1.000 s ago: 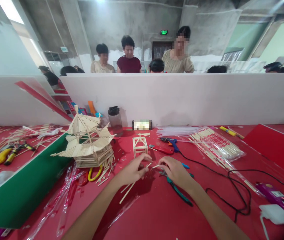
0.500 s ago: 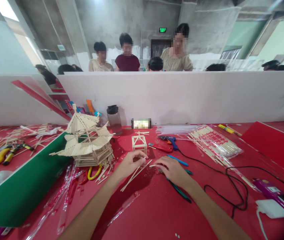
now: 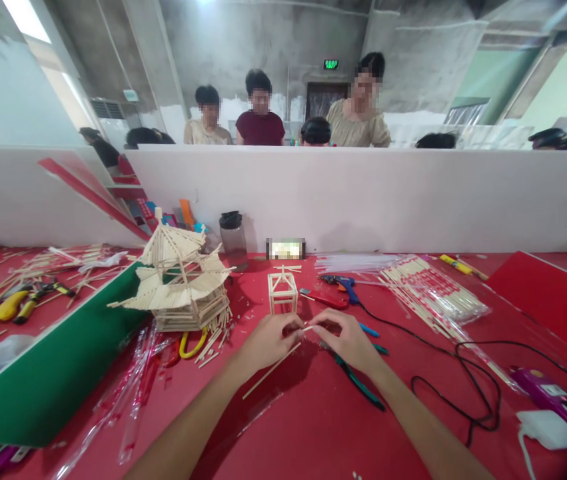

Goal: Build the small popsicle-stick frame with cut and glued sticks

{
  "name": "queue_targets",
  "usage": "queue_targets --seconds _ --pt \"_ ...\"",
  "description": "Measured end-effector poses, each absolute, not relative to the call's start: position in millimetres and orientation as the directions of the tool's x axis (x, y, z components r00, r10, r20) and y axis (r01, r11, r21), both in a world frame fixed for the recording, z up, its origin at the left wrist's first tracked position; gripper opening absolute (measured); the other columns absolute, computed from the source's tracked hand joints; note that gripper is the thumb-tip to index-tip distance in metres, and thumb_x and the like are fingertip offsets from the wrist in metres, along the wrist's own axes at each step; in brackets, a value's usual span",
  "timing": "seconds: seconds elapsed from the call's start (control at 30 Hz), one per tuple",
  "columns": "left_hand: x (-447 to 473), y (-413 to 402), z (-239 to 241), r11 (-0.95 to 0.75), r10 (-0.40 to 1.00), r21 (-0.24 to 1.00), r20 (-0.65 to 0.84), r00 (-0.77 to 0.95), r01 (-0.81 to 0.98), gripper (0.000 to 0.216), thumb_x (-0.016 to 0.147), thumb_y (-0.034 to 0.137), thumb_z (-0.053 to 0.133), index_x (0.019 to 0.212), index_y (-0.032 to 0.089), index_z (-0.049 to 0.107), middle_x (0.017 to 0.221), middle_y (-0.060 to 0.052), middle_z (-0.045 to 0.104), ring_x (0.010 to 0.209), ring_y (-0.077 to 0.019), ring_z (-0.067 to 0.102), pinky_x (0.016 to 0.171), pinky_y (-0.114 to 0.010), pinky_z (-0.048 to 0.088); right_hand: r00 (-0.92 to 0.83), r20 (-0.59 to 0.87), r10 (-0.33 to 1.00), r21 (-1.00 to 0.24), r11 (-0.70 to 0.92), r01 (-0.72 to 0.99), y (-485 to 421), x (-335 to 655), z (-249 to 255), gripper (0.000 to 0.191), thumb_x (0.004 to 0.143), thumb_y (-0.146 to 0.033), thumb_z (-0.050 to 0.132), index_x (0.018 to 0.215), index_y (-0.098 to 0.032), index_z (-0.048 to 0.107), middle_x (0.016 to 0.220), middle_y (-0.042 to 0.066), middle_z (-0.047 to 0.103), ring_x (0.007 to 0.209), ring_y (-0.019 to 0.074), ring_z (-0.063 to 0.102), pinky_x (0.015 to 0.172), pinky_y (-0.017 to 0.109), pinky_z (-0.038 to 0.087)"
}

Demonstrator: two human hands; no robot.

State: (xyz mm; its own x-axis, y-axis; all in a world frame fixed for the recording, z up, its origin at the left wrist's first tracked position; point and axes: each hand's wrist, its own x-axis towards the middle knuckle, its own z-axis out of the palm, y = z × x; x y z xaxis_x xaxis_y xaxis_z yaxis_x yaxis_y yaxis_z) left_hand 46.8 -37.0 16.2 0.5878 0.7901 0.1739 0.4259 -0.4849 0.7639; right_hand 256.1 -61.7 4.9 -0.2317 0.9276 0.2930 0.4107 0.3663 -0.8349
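My left hand (image 3: 276, 339) and my right hand (image 3: 342, 337) meet near the table's middle, fingertips almost touching. A short wooden stick (image 3: 308, 327) spans the gap, with the fingers of both hands pinching it. Just below my left hand slants a longer wooden stick (image 3: 269, 373); I cannot tell whether the hand touches it. Behind my fingers stands a small open cube frame of sticks (image 3: 283, 293). Beside my right hand lie green-handled pliers (image 3: 360, 383). A larger tiered stick pavilion (image 3: 183, 280) stands to the left.
Right of the cube frame are a red utility knife (image 3: 330, 299) and a blue glue gun (image 3: 346, 287) with a black cord. Packs of sticks (image 3: 443, 290) lie farther right. A green board (image 3: 63, 367) leans at left. A bottle (image 3: 233, 240) stands before the white partition (image 3: 388, 200).
My hands have come together, and my left fingers now join my right ones at the short stick. One long stick shows below my left hand where two crossed before. The view has shifted slightly.
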Motion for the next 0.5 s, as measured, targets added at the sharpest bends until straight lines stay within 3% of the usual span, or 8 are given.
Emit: queue_targets --seconds 0.23,0.37,0.5 --pt "48 -36 21 -0.424 0.875 0.798 0.239 0.421 0.428 0.022 0.090 0.036 0.052 0.084 0.018 0.064 0.077 -0.002 0.068 0.069 -0.0153 0.058 0.067 -0.025 0.043 -0.137 0.283 0.949 -0.937 0.304 0.174 -39 224 20 0.019 0.081 -0.029 0.064 0.096 -0.020 0.058 0.090 0.004 0.068 0.083 0.0182 0.067 0.073 0.028 0.053" --pt "40 -29 26 -0.447 0.885 0.809 0.337 0.322 0.381 0.019 0.090 0.034 0.052 0.089 0.018 0.062 0.081 -0.003 0.066 0.073 -0.0150 0.058 0.071 -0.026 0.043 -0.090 0.325 0.941 -0.929 0.335 0.154 -18 211 34 0.023 0.078 -0.030 0.065 0.091 -0.022 0.049 0.084 0.002 0.066 0.080 0.0175 0.067 0.072 0.028 0.053" --pt "24 -10 40 -0.484 0.875 0.801 0.458 0.159 0.352 0.016 0.090 0.033 0.053 0.095 0.018 0.058 0.091 -0.005 0.064 0.085 -0.0170 0.059 0.081 -0.029 0.044 -0.156 0.319 0.935 -0.915 0.347 0.206 9 212 46 0.025 0.076 -0.032 0.066 0.087 -0.022 0.046 0.081 0.001 0.066 0.078 0.0170 0.067 0.073 0.029 0.053"
